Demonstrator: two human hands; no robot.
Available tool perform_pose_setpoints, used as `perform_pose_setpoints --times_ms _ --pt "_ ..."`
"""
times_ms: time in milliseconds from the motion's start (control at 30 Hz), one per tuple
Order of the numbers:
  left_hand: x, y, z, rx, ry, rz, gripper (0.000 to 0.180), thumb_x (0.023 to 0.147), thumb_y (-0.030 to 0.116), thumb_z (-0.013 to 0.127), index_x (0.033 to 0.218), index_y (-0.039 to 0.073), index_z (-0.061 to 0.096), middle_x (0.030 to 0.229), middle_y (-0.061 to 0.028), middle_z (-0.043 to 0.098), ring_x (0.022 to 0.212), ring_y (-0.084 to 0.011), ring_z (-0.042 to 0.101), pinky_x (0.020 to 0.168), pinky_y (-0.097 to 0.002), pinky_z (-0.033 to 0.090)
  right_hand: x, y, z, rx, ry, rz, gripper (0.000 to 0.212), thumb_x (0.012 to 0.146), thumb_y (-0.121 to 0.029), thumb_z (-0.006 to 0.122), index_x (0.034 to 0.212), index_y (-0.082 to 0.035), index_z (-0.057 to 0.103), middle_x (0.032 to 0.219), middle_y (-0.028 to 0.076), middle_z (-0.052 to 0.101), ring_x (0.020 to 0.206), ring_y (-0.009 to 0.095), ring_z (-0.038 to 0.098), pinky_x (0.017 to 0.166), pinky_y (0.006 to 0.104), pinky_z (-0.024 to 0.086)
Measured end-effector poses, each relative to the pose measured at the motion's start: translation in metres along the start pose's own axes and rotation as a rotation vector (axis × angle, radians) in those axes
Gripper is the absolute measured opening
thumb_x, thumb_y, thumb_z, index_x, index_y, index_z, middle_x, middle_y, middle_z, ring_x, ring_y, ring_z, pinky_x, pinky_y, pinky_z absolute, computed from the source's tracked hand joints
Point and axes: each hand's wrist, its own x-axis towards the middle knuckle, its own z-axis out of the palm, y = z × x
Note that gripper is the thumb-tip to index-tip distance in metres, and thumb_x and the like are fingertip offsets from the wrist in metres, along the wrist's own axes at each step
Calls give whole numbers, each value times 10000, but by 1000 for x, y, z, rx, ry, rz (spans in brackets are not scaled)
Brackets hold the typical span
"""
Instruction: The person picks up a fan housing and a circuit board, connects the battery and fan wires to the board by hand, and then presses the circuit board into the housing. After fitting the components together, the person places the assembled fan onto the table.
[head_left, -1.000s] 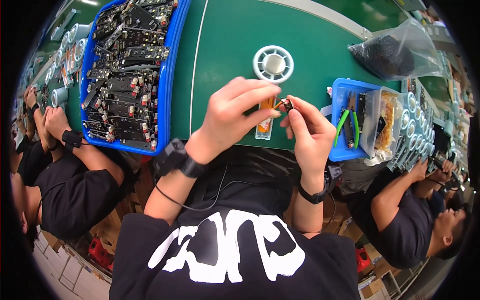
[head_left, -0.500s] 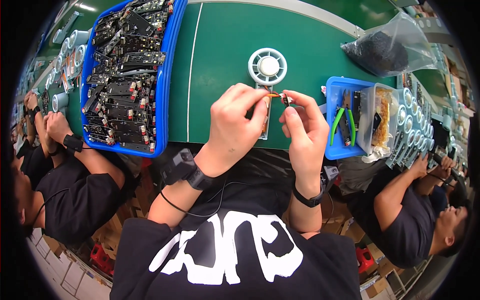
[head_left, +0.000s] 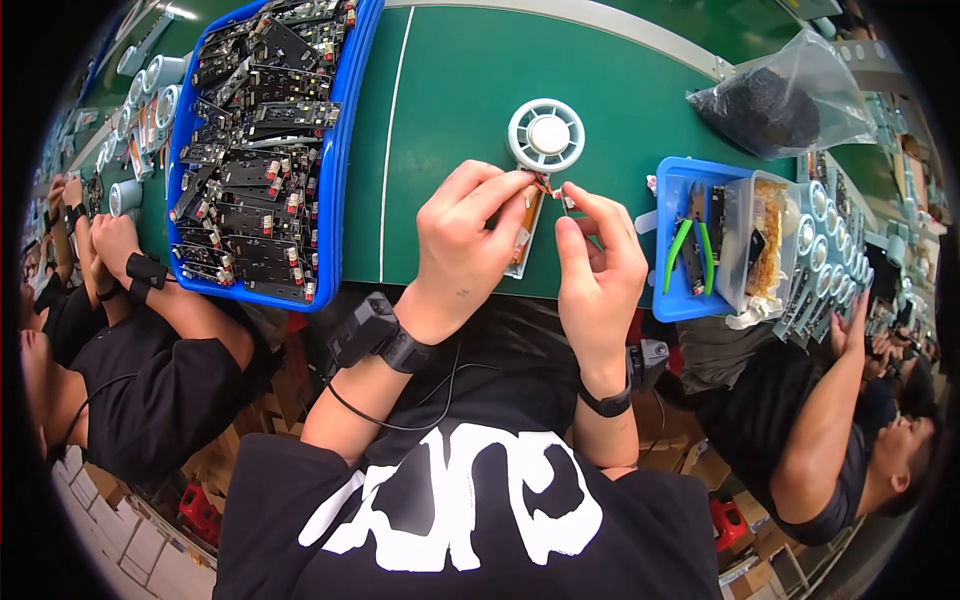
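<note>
My left hand point(head_left: 462, 240) pinches a thin red wire point(head_left: 543, 186) at its fingertips, above a small orange circuit board point(head_left: 527, 232) that lies under the hand on the green table point(head_left: 450, 90). My right hand point(head_left: 597, 265) pinches a tiny connector point(head_left: 566, 197) at the other end of that wire, a finger's width from the left fingertips. A round white fan housing point(head_left: 546, 135) sits just beyond both hands.
A large blue tray point(head_left: 335, 180) of several black circuit boards is at the left. A smaller blue bin point(head_left: 668, 240) with green-handled cutters point(head_left: 681, 250) is at the right, a clear bag of black parts point(head_left: 775, 95) beyond it. Other people's arms work on both sides.
Both hands have risen slightly off the table edge and come closer together, now pinching the wire ends just below the white fan housing.
</note>
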Motion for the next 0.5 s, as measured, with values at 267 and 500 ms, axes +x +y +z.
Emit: perform_pose_setpoints --times_ms 267,500 --pt "-1 3 3 12 51 -18 180 831 -71 717 983 18 753 870 -85 660 684 -179 655 580 -291 513 3 -3 4 -186 -24 -115 301 899 14 679 1200 7 704 1045 148 669 794 234 674 663 321 546" --pt "8 2 -14 330 -153 189 248 773 2 748 1017 50 736 875 -63 635 749 -226 644 635 -362 524 6 -8 6 -307 -33 -217 273 896 14 673 1168 15 698 1039 170 679 821 303 694 696 368 561"
